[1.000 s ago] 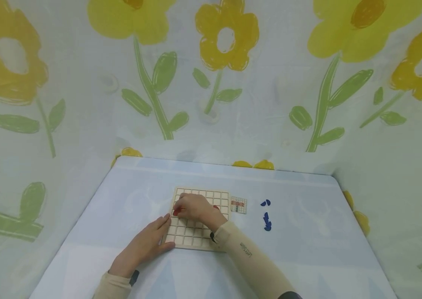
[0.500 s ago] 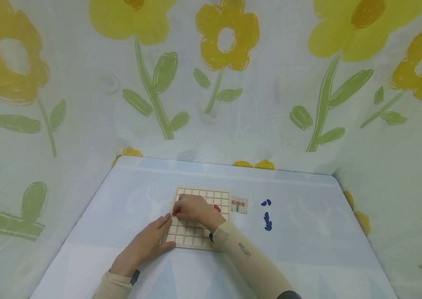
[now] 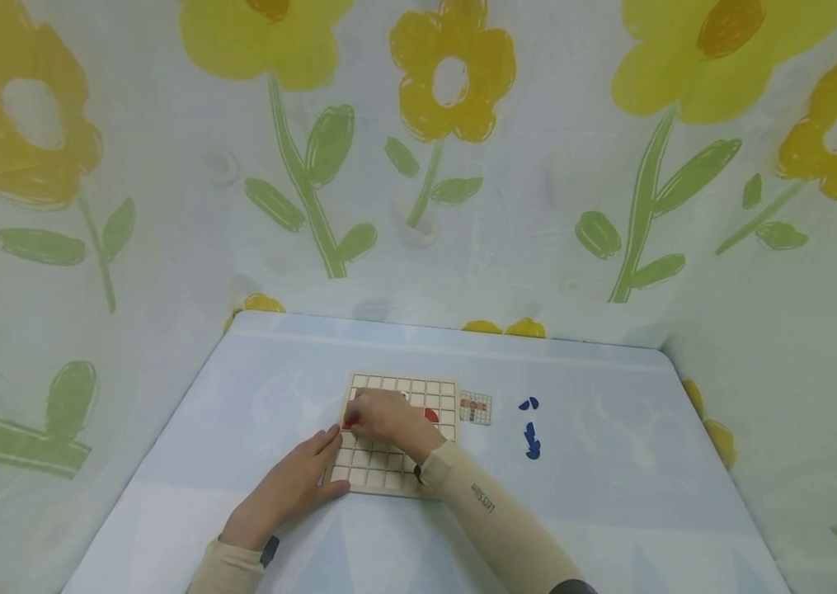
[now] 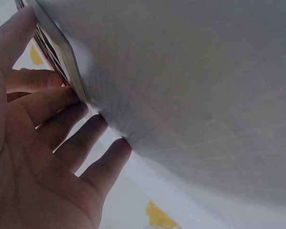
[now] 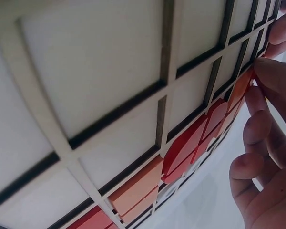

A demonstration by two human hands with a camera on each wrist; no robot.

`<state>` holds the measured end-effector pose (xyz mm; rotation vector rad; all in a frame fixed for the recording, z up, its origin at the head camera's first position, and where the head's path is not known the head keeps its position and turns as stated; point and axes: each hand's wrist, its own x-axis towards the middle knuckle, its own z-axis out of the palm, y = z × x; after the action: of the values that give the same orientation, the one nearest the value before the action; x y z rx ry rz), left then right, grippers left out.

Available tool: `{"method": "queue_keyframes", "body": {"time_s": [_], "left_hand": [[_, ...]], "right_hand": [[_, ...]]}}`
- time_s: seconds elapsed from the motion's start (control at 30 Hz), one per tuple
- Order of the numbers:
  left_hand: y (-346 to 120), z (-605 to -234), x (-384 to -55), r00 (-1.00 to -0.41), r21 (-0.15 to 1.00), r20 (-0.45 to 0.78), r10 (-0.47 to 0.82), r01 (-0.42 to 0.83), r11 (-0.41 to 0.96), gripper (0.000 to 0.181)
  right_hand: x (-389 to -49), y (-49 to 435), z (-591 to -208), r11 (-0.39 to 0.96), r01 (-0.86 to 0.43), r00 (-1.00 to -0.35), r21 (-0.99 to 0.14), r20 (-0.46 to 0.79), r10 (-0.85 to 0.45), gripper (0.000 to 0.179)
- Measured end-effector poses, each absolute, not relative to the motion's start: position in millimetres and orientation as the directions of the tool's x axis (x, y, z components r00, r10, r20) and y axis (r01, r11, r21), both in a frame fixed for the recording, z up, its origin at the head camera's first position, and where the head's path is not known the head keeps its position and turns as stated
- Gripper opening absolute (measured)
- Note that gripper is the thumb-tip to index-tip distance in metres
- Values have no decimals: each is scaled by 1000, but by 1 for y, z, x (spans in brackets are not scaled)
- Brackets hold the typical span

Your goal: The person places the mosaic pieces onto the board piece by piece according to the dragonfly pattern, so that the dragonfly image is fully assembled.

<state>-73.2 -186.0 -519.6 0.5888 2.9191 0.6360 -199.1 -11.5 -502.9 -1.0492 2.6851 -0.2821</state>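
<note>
A wooden grid board (image 3: 379,477) lies on the table. My right hand (image 3: 387,417) reaches over it to the left edge, pinching a small red puzzle piece (image 5: 253,82) between thumb and fingers at a cell there. Beside that edge, my left hand (image 3: 299,480) rests with its fingers extended; in the left wrist view, its thumb and fingertips touch the board's side (image 4: 62,43). A row of cells holds rounded red pieces (image 5: 183,151) and an orange piece (image 5: 139,190). From the head camera, my right hand hides part of this row, while a red piece (image 3: 430,415) shows at its right end.
To the right of the board lies a small printed pattern card (image 3: 476,407). Further right are two blue pieces (image 3: 529,403) and a cluster of several more blue pieces (image 3: 532,442). A flower-printed curtain (image 3: 507,214) encloses the table's far side and both flanks.
My right hand stays at the left-edge cell with the red piece, shifting only slightly. More of the red piece at the row's right end shows now. My left hand keeps its place.
</note>
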Motion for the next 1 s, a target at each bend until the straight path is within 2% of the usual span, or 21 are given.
{"method": "queue_keyframes", "body": {"time_s": [0.23, 0.57, 0.8, 1.0], "left_hand": [[-184, -521, -76, -921, 413, -32, 389, 342, 844, 80], [-185, -524, -78, -922, 388, -39, 386, 342, 856, 81], [-185, -523, -77, -925, 384, -54, 377, 330, 863, 82], [-184, -522, -78, -928, 386, -54, 369, 321, 865, 83]], "right_hand": [[-197, -9, -506, 709, -661, -708, -247, -110, -698, 9], [-196, -6, -508, 683, -670, -699, -292, -61, -712, 11], [-191, 3, -503, 693, -651, -722, -310, -29, -691, 17], [-186, 21, -489, 665, -641, -736, -383, 61, -674, 22]]}}
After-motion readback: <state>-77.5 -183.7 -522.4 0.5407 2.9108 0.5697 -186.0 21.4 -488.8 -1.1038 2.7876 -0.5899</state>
